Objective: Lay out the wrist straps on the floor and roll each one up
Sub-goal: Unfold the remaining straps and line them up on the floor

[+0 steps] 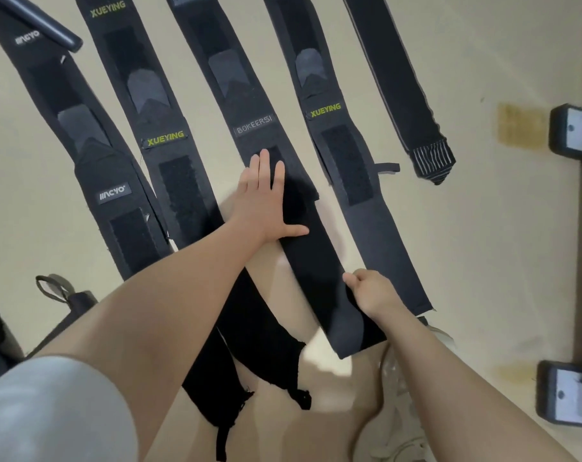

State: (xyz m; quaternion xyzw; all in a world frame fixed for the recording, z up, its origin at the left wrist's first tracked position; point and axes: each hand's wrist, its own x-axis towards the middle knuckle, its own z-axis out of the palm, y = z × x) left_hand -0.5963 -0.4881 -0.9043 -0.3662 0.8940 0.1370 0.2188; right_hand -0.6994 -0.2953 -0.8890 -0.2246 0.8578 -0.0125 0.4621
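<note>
Several black wrist straps lie flat side by side on the pale floor [483,228]. The middle strap [303,248], labelled BOKEERSI, runs toward me. My left hand [266,201] presses flat on it just below the label, fingers straight and thumb spread. My right hand [373,291] pinches the same strap's right edge near its close end. To the left lie a XUEYING strap [169,168] and a strap [93,168] with a white logo. On the right are another XUEYING strap [346,161] and a plain strap with a striped end [399,78].
My knee and a pale shoe [403,378] sit below the straps. Grey-and-black metal feet of a frame [573,131] stand at the right edge. A black handle [39,18] lies at top left, and a dark loop strap [59,295] at lower left.
</note>
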